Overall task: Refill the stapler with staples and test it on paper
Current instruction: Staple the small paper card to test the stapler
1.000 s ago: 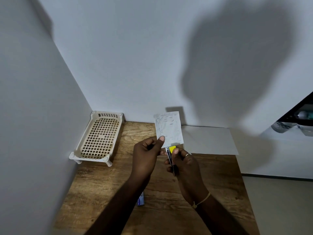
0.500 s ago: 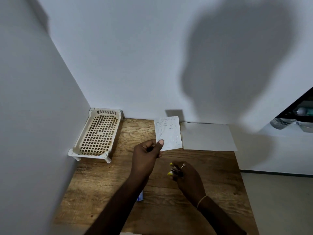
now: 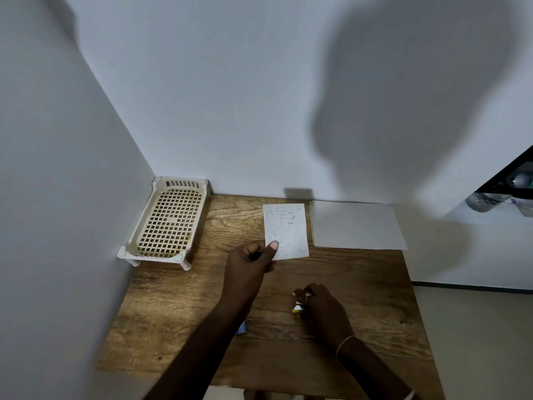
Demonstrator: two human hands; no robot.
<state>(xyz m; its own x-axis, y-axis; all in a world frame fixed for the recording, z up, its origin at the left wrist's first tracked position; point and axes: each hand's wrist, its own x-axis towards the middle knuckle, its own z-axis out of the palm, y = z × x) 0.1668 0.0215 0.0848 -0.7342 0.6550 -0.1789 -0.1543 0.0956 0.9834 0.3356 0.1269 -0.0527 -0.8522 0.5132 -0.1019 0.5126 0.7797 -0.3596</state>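
Left hand (image 3: 250,262) is pinching the small white paper slip (image 3: 286,230) at its near-left corner, thumb on top and the other fingers curled under. The slip is sticking out ahead of the hand, over the brown wood-grain tabletop (image 3: 173,313), and its face is peppered with short staple marks. Judgement: it is light, thin and floppy, so a corner pinch is fine for carrying, but for another test shot it wants holding close to the edge being stapled, or it will be bending away.

Right hand (image 3: 323,310) is sitting nearer the person and to the right of the left hand, well apart from it, with its fingers curled round the small yellow-tipped stapler (image 3: 298,306). Only the yellow ends and a bit of metal are showing. Judgement: the stapler is rigid, compact and a bit slick, so it is best gripped across the body with the thumb on the top lever.

Versus 1.0 s ago: the stapler was biting the slip's lower edge with the hands touching. Now it is off the paper, and the right hand is dropping towards the tabletop.

Beyond the slip to the right, a larger white sheet (image 3: 357,226) is lying flat. Far to the left of the left hand, a cream plastic lattice tray (image 3: 170,220) is standing in the corner. A small blue box (image 3: 241,329) is peeking out beside the left forearm; its contents cannot be told.
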